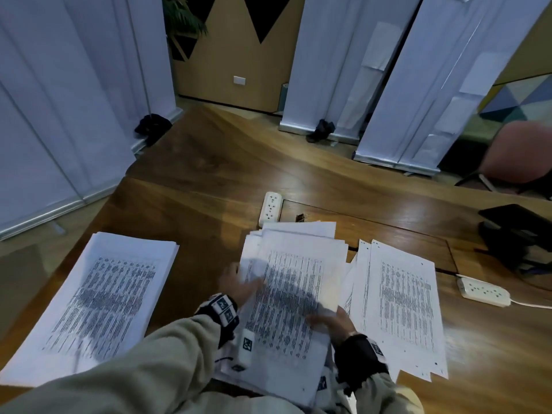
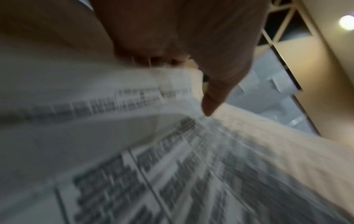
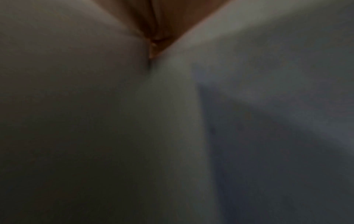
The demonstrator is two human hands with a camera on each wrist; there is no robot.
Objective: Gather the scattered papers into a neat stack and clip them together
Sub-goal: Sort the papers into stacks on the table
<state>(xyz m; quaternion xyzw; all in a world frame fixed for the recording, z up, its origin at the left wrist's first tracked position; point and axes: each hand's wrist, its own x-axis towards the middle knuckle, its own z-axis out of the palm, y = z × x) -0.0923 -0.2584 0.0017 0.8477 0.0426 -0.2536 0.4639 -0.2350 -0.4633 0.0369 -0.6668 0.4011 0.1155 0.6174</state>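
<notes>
Dim, blurred view, pale paper (image 3: 95, 106) filling it, fingers (image 3: 153, 22) wedged between sheets at top

Legible text: none.
Printed tables cover the papers (image 1: 286, 294) on the table (image 1: 209, 204), too blurred to read; the wrist tags (image 1: 222, 304) carry only black-and-white patterns.

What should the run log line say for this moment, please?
phase: gathering | left hand: on middle pile, left edge | right hand: on its right edge | binder clip: untouched on table
</notes>
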